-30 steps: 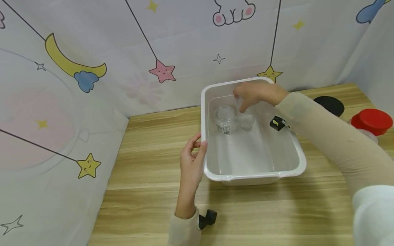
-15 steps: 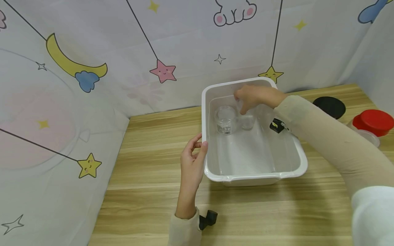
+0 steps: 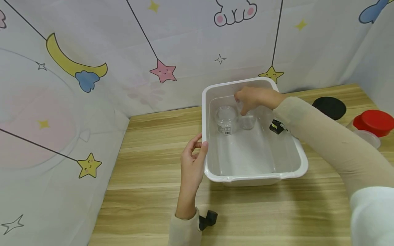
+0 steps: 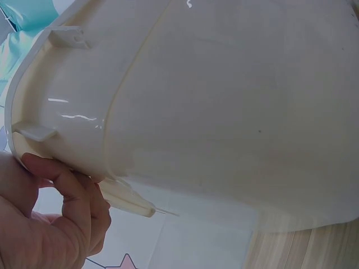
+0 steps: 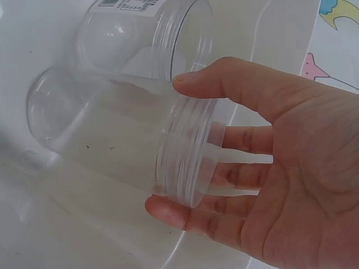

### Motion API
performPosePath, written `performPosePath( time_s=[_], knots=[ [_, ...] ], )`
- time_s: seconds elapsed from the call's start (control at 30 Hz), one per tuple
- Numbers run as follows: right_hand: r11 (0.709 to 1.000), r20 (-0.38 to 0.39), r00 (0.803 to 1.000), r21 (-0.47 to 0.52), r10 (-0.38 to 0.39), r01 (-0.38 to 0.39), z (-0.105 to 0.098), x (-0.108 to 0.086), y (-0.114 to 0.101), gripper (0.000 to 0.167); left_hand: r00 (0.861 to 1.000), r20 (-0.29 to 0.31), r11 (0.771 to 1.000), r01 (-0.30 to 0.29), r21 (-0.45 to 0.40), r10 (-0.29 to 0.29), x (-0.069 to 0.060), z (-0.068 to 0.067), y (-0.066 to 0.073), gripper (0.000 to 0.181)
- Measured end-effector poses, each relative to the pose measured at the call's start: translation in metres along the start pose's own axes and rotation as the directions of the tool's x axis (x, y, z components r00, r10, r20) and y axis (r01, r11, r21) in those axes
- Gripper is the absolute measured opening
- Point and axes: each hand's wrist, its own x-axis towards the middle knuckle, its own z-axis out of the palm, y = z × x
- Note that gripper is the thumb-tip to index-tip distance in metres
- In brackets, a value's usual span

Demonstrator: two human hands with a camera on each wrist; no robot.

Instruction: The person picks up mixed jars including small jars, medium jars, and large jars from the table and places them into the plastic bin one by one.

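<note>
A white plastic basin (image 3: pixel 252 178) stands on the wooden table. My left hand (image 3: pixel 193 162) grips its left rim, thumb on top; in the left wrist view the fingers curl under the edge of the basin's wall (image 4: pixel 235 112). Inside the basin, toward the back, my right hand (image 3: pixel 252 98) holds a clear plastic jar (image 3: pixel 248 122) by its threaded mouth. The right wrist view shows thumb and fingers around that lidless jar (image 5: pixel 106 129), its base near the basin floor. A second clear open jar (image 3: pixel 225 119) with a barcode label stands just left of it.
To the right of the basin lie a black round lid (image 3: pixel 329 107), a red lid (image 3: pixel 373 122) and a clear lid (image 3: pixel 368 138). A printed curtain (image 3: pixel 184 41) hangs behind the table. Black wrist-camera parts (image 3: pixel 210 217) sit beside the left sleeve.
The jar under my right hand has shifted slightly, its base a little to the right. Both hands keep nearly the same place and hold.
</note>
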Motion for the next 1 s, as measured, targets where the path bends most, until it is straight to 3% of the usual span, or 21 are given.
performPosePath(
  time_s=[1.0],
  knots=[
    [0.999, 0.018, 0.999, 0.009, 0.037, -0.037, 0.0005, -0.0033, -0.0027, 0.053, 1.0, 0.004, 1.0, -0.006, 0.002, 0.006, -0.0013, -0.0021, -0.0023, 0.037]
  ],
)
